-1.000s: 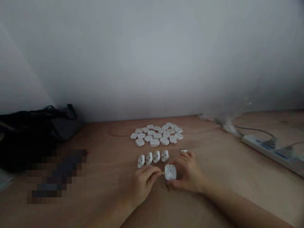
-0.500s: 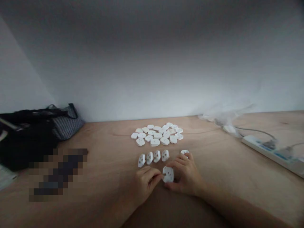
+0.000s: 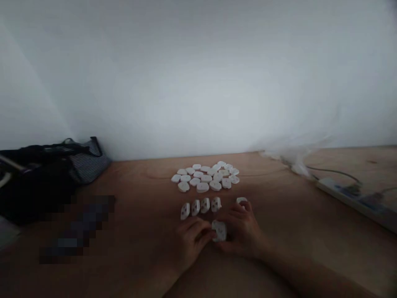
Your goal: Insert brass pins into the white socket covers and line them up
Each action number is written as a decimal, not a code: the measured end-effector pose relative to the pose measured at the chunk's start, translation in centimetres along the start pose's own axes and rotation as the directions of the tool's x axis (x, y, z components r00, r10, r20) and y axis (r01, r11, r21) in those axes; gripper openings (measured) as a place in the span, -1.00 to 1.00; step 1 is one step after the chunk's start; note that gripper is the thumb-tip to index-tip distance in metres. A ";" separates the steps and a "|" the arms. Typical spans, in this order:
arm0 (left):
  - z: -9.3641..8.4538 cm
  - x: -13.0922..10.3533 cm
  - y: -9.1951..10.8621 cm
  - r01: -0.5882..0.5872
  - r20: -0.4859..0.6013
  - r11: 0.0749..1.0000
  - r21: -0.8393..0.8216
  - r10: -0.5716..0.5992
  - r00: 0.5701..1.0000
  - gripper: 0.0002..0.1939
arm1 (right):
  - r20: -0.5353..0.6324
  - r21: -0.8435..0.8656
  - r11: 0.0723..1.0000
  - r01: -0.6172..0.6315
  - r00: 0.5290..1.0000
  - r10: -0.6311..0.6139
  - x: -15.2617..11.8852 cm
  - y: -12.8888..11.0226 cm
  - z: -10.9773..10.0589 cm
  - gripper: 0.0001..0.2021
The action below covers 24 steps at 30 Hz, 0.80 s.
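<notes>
Between my two hands is a white rounded plastic piece [image 3: 219,231], its face with small holes turned toward me. My left hand [image 3: 194,240] pinches its left edge with thumb and fingertips. Around its right side, my right hand [image 3: 243,231] grips it between thumb and fingers. Another white piece [image 3: 241,200] lies at the right hand's upper fingertips, partly hidden by them. Just beyond my hands, several similar pieces [image 3: 205,205] stand on edge in a row. Farther back lies a cluster of white pieces [image 3: 206,178].
On the wooden table [image 3: 139,231], a black bag [image 3: 40,178] sits at the left, with a pixelated dark object [image 3: 83,227] in front of it. At the right are clear plastic wrap [image 3: 297,157] and a white power strip [image 3: 356,200] with cables. A pale wall stands behind.
The view has become darker. My left fingertips have shifted slightly right along the held piece, which is tilted a little differently. The row and cluster have not moved.
</notes>
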State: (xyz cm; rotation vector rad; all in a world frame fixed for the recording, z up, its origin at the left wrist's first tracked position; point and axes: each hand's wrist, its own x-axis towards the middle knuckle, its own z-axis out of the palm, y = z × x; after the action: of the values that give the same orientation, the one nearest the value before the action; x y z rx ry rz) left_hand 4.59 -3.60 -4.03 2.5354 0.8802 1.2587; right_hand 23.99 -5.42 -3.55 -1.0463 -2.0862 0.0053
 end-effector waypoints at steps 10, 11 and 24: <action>-0.5 0.2 0.0 0.147 0.127 0.988 -0.043 -0.140 0.982 -0.85 | -0.023 -0.004 0.997 0.072 0.997 -0.072 0.2 1.1 -1.0 -0.60; -0.6 0.2 -0.1 0.142 0.165 0.989 -0.049 -0.132 0.977 -0.86 | -0.043 -0.018 0.998 0.052 0.998 -0.053 0.1 1.5 -1.1 -0.59; -0.3 0.0 0.0 -0.002 0.448 0.998 -0.068 0.032 0.894 -0.83 | -0.017 -0.032 0.999 -0.018 1.000 0.017 0.0 2.5 -1.1 -0.59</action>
State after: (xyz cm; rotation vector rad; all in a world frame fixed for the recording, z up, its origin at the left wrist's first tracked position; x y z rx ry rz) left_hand 4.41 -3.65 -3.85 2.6176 0.6948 0.6374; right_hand 26.37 -4.10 -3.61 -1.0799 -2.0680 -0.0279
